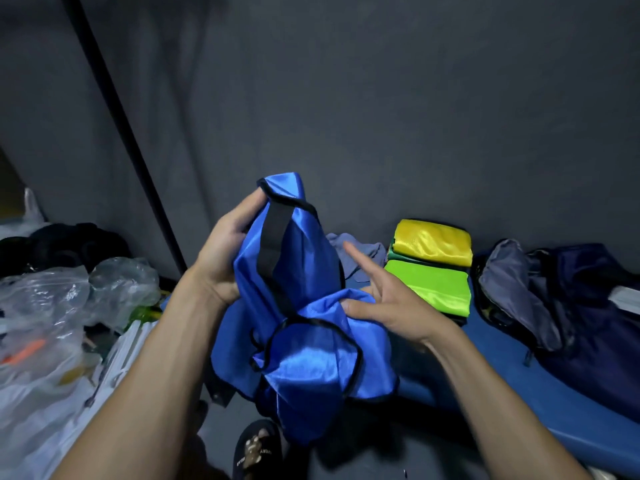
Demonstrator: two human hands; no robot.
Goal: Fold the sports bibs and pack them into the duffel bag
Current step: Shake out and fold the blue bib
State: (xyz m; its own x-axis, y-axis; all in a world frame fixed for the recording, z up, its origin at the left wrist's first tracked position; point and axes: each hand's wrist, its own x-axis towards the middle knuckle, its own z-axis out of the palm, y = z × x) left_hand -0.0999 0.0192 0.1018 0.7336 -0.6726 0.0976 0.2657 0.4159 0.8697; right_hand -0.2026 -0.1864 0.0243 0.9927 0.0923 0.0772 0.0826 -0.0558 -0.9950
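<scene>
A shiny blue sports bib (304, 355) with black trim hangs bunched in front of me, above the floor. My left hand (221, 251) grips its upper part, fingers curled round the fabric near the black strap. My right hand (384, 299) holds the bib's middle with thumb and lower fingers, its index finger pointing up and away. To the right, on a blue surface, lie a folded yellow bib (433, 242) and a folded lime green bib (433, 285), stacked. A dark navy duffel bag (568, 306) lies open at the far right.
Clear plastic bags (52, 306) and dark items pile up at the left. A grey-blue cloth (360, 254) lies behind the blue bib. A dark curtain wall (346, 98) closes the back. A black slipper (256, 448) shows on the floor below.
</scene>
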